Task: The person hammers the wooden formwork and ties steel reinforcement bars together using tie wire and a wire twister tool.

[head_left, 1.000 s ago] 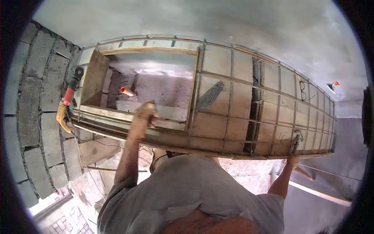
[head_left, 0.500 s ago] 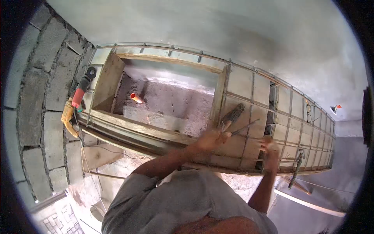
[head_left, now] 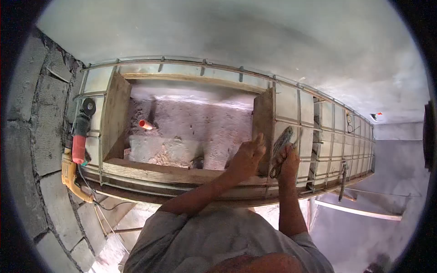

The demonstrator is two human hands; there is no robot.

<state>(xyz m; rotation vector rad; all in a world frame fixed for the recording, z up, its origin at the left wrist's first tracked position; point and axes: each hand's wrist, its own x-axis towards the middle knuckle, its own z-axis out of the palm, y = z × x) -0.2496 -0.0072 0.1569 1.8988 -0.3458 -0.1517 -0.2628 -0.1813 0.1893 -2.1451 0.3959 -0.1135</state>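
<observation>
My right hand [head_left: 287, 161] is closed, its curled fingers against a bundle of thin grey wire [head_left: 283, 136] that appears gripped in it. The bundle slants over the pale panels beside the opening's right-hand board [head_left: 263, 123]. Just left of it, my left hand [head_left: 248, 157] is closed with the thumb side up, in front of that board. What its fingers hold, if anything, is hidden. Around both hands runs a grid of steel rebar [head_left: 299, 107] over the panels.
An angle grinder [head_left: 79, 148] with a red and yellow body lies at the left, its cord hanging down. An orange pipe [head_left: 145, 124] sticks up inside the wood-framed opening. A hammer-like tool [head_left: 343, 179] and eyeglasses [head_left: 349, 123] are on the grid at right. Block wall [head_left: 50, 123] borders the left.
My right hand has come left to the wire bundle, closer to my left hand. The dark rod beside my left hand no longer shows. The view has shifted.
</observation>
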